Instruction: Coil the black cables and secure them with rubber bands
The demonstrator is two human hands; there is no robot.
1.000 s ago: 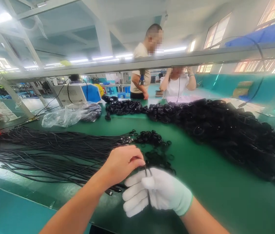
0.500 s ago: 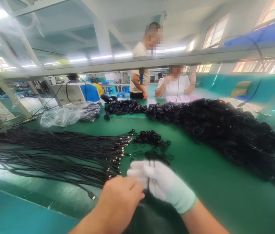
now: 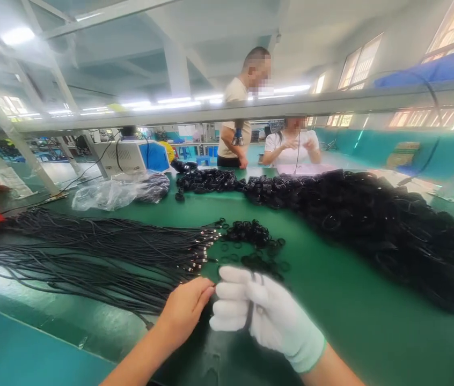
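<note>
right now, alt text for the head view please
A white-gloved right hand grips a thin black cable while the bare left hand pinches at it, over a green bench spread with black cables and small black rings.

left hand point(image 3: 184, 308): a second ago it lay over the gloved one, pinching at the top of the cable; half a second ago it had dropped low in the frame; now it sits left of the glove, fingers point(image 3: 206, 292) touching the glove's fingertips.
right hand point(image 3: 265, 316): gloved, now a little lower and more to the right in the frame than half a second ago, fist turned with knuckles leftward.
thin black cable point(image 3: 250, 313): a second ago held by both hands, now clamped in the glove only.
seated person point(image 3: 291, 147): hands were raised to the head, now lowered before the chest.
</note>
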